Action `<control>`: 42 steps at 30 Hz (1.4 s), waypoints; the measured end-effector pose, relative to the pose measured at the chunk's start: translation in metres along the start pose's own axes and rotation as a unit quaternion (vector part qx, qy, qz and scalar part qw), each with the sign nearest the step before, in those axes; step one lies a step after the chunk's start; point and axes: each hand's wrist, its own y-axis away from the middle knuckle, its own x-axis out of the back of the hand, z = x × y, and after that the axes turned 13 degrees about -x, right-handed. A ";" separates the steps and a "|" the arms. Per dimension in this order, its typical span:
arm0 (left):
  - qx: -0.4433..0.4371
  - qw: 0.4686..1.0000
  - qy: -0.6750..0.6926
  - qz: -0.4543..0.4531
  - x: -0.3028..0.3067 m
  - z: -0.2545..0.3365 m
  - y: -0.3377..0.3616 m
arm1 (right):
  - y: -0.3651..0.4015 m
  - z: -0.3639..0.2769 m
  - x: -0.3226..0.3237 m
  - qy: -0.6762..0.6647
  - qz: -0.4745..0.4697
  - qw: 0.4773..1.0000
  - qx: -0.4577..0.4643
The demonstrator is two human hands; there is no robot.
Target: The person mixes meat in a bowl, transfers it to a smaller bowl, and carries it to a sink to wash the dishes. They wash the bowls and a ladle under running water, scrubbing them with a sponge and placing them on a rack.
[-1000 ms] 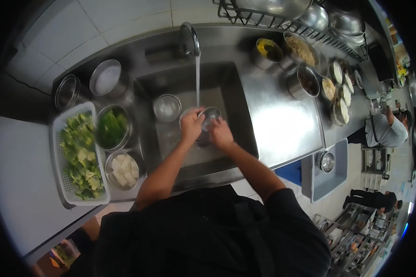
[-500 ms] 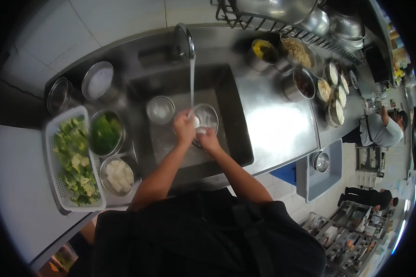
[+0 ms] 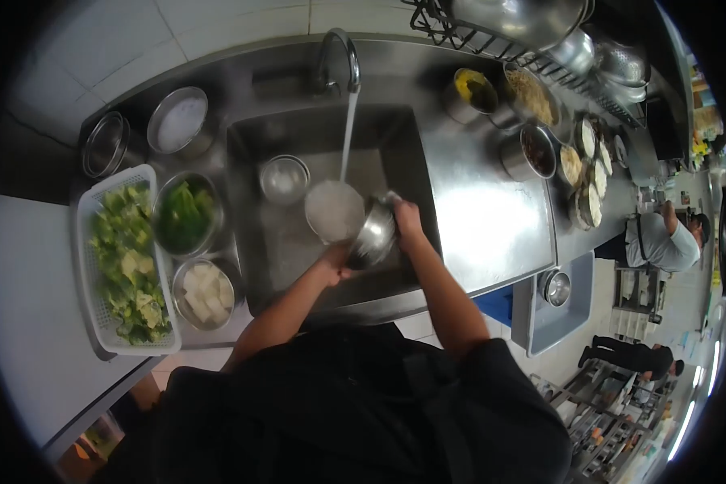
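A small metal bowl, tipped on its side and blurred, is between my two hands over the sink. My right hand grips its right rim, and my left hand is closed on its lower left edge. Just left of it, a round metal bowl full of cloudy-looking water stands under the stream from the running tap. A smaller metal bowl with something pale inside rests farther left in the sink.
Left of the sink are a white basket of cut greens, a pot of green peppers, and a pot of white chunks. Several food containers, including a dark-filled pot, stand at right. A grey tub sits lower right; two people work beyond.
My hands have moved apart, the right one outward and up. They now hold a tilted bowl instead of the small white thing under the tap. The view has shifted slightly.
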 end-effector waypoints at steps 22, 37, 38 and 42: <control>-0.274 0.917 -0.119 0.263 0.035 0.045 -0.063 | 0.066 -0.104 -0.268 -0.095 -0.372 0.923 0.028; -0.306 0.887 -0.213 0.272 -0.005 0.079 -0.053 | -0.149 -0.018 -0.122 -0.111 0.010 0.993 0.024; -0.302 0.878 -0.241 0.283 -0.005 0.084 -0.057 | -0.158 -0.004 -0.113 -0.122 0.019 0.992 0.020; -0.270 0.918 -0.114 0.268 0.026 0.106 -0.046 | -0.128 -0.014 -0.115 0.217 -0.077 0.969 -0.094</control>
